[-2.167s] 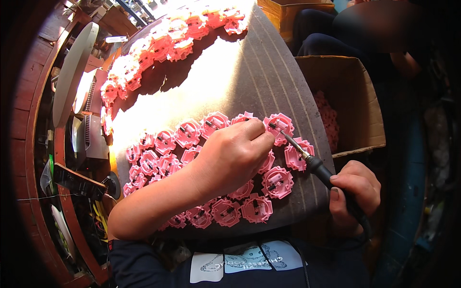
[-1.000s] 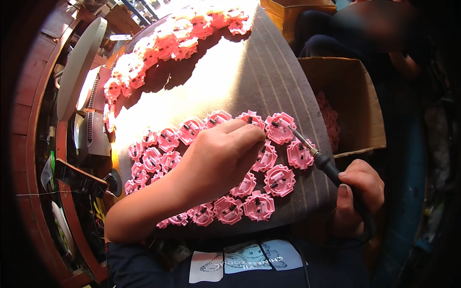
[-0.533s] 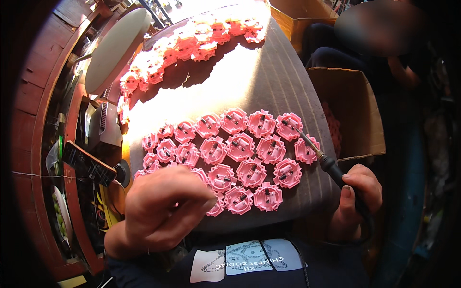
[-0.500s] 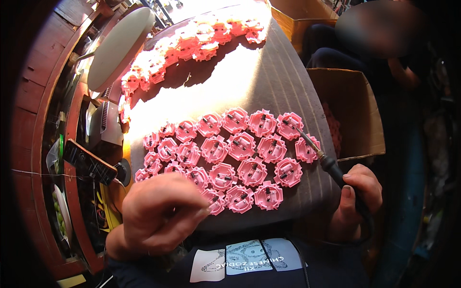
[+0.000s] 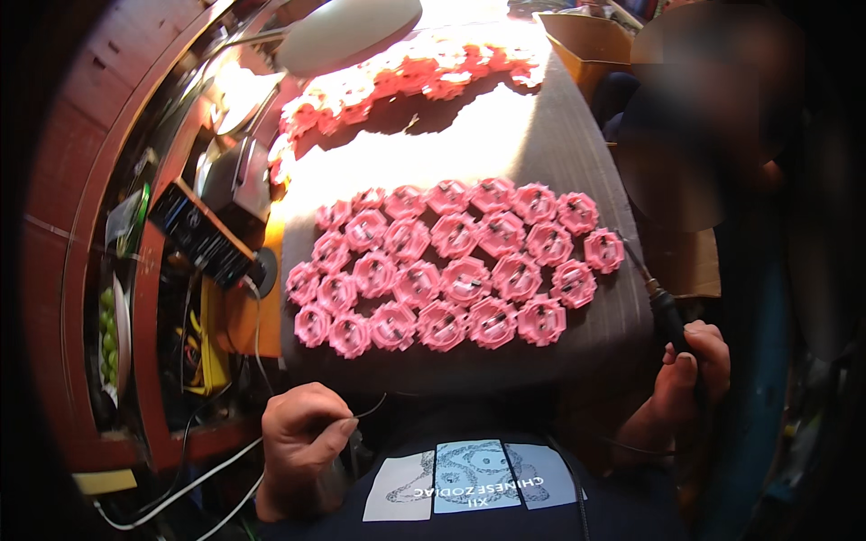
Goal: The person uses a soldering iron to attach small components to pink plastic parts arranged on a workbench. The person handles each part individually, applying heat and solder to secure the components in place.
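My right hand [image 5: 699, 365] is closed round the dark handle of a soldering iron [image 5: 666, 311]. The iron's thin metal shaft slants up and left, its tip beside the rightmost pink part. My left hand [image 5: 307, 437] pinches a thin solder wire [image 5: 373, 408] below the near edge of the work surface, and the wire's end sticks out to the right. Several rows of pink plastic parts [image 5: 465, 279] lie on the dark board [image 5: 433, 361]. Each is a notched round housing with small black and metal pieces inside; motion blur hides the finer detail.
More pink parts [image 5: 388, 77] are heaped at the far end in bright sunlight, under a pale lamp head [image 5: 352, 36]. On the left are a phone [image 5: 203, 234] and a shelf with cables. Cardboard boxes [image 5: 586, 45] and another person are at right.
My left hand has drawn back from over the near parts toward my body. My right hand has moved the iron right, off the parts. The whole view has shifted.
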`<state>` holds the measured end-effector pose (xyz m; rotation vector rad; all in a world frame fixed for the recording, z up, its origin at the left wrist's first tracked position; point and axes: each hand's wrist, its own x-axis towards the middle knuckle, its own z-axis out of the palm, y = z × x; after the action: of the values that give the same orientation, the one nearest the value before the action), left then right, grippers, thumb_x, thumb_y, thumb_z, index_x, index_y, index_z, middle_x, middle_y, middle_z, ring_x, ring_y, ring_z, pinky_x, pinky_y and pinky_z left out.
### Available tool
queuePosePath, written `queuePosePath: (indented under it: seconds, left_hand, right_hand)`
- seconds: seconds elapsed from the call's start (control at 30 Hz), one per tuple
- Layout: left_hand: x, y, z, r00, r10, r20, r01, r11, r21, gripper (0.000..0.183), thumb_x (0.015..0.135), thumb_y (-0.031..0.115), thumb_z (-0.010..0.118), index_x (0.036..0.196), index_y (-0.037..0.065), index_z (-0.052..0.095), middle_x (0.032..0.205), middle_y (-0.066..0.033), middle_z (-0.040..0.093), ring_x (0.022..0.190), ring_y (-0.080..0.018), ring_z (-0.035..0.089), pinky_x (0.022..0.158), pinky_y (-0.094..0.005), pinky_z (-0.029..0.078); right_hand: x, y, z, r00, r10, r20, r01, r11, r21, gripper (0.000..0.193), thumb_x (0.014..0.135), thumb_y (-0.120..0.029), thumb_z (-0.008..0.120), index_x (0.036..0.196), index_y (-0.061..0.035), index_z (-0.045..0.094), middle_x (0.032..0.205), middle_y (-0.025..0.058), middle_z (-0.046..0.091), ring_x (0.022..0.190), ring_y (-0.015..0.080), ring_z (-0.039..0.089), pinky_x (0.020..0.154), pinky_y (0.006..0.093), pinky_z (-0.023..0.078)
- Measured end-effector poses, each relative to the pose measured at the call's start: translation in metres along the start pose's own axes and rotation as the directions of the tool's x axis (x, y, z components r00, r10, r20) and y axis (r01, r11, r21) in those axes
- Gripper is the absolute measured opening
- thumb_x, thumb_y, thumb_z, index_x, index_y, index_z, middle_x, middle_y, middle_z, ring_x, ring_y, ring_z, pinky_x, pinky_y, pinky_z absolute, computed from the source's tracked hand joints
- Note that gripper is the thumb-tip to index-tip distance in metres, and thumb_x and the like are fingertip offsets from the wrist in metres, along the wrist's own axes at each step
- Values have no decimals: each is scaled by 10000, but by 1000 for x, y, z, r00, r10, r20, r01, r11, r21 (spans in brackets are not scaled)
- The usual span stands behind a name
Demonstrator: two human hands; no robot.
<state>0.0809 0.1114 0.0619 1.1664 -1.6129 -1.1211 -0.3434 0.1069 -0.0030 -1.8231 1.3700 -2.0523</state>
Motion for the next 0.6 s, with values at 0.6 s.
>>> queuePosePath:
  seconds: [0.6]
  left_hand:
    - [-124, -181, -39, 746, -85, -660, 293, 933, 211, 100, 959, 78, 741, 921, -7, 704, 827, -65, 683, 756, -150, 639, 728, -322, 528]
  right_hand:
    - [-54, -77, -39, 972, -71, 222, 83, 995, -47, 315, 1074, -222, 562, 1214, 53, 626, 892, 95, 549, 746, 156, 449, 655, 287, 356]
